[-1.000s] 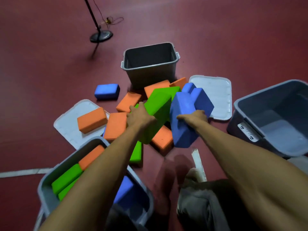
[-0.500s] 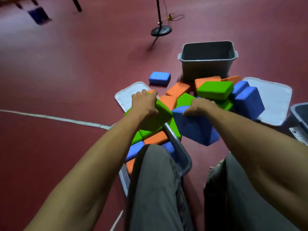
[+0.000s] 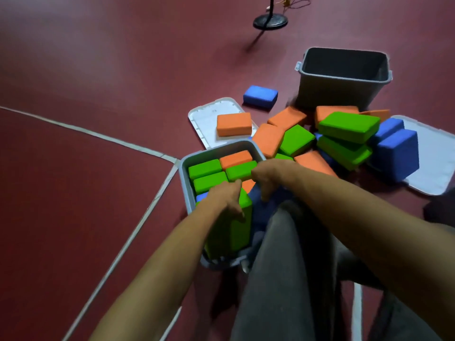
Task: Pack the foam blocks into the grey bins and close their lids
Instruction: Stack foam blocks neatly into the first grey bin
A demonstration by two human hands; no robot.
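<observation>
You're mid-pack on the near grey bin (image 3: 184, 173): two blocks are going into its near end, with green and orange blocks already lying flat at its far end. Your left hand (image 3: 225, 198) is curled over the top of the upright green block (image 3: 230, 230), thumb down its face, gripping it; the block stands on end inside the bin's near end, directly under the palm. Your right hand (image 3: 269, 177) hangs over the bin's right side, fingers curled down onto the blue block (image 3: 261, 210). A trouser leg (image 3: 283, 254) hides most of that block, so whether you're pinching it can't be told. Next, probably: push both down flat to seat them. Just behind the bin lies a lid (image 3: 205, 114). Right of the bin sits the loose pile (image 3: 347, 125), unpacked, and beyond it the far grey bin (image 3: 339, 92).
</observation>
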